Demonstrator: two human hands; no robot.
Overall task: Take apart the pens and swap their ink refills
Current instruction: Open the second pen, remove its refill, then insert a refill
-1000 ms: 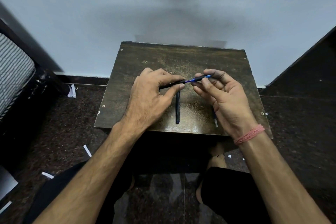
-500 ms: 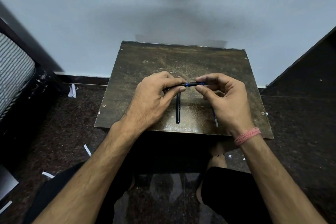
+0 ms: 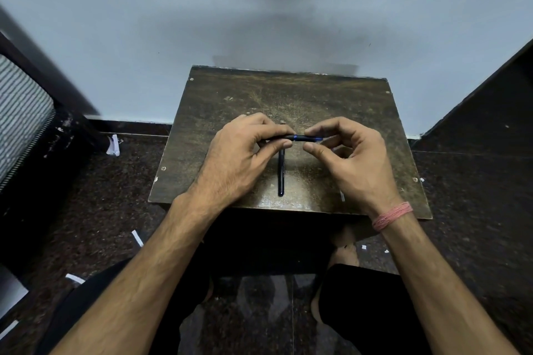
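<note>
The left hand (image 3: 239, 158) and right hand (image 3: 354, 161) each pinch an end of the pen (image 3: 300, 138) over the desk (image 3: 360, 101) centre, apparently rejoining it. A second barrel (image 3: 281, 173) waits near the front edge, so reassembly seems unfinished.

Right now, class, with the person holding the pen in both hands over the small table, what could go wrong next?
1. The left hand and right hand pinch the pen only at the fingertips; a slip could drop a part onto the dark floor, where it may be hard to spot.
2. The loose black pen barrel lies near the table edge and might get knocked off.
</note>
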